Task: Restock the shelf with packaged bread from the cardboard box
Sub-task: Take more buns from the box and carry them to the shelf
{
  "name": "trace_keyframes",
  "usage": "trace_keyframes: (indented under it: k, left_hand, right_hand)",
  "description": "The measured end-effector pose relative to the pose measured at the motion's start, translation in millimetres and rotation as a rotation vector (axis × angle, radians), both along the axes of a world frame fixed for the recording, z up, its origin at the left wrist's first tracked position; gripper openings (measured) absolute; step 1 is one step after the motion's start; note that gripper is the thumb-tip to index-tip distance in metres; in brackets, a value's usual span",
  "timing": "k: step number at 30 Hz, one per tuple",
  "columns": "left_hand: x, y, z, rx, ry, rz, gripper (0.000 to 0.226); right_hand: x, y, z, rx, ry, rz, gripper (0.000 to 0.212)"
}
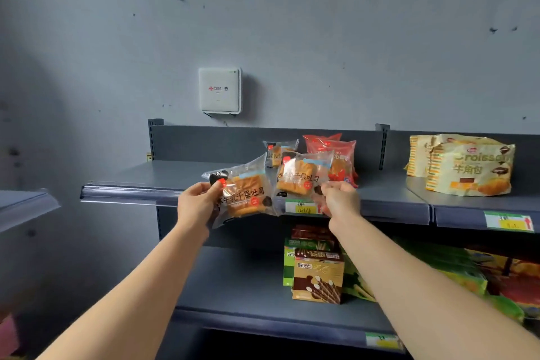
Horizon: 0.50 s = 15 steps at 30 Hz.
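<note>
My left hand (pixel 198 202) grips a clear packet of toast bread (pixel 244 193) by its left end, held tilted in front of the top shelf (pixel 163 177). My right hand (pixel 340 199) pinches the lower right corner of a second toast packet (pixel 301 175), which stands at the shelf's front edge. Behind it on the shelf stand another toast packet (pixel 279 152) and a red bread packet (pixel 336 149). The cardboard box is out of view.
Croissant bags (pixel 467 166) sit on the top shelf at the right. Brown and green snack boxes (pixel 317 275) stand on the lower shelf, with colourful bags (pixel 473 278) to their right. A white wall box (pixel 219 90) hangs above. Price tags (pixel 301 207) line the shelf edge.
</note>
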<state>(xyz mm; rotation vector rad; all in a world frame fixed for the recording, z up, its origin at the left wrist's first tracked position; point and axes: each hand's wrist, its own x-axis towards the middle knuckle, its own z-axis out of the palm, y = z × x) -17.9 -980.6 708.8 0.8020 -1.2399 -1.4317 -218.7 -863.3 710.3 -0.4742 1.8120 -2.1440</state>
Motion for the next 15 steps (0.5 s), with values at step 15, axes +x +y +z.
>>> trace_keyframes:
  k: [15]
  left_hand:
    - [-113.9, -157.6, 21.5, -0.114, -0.191, -0.164, 0.024]
  right_hand:
    - [-75.4, -169.4, 28.3, 0.160, 0.086, -0.092, 0.018]
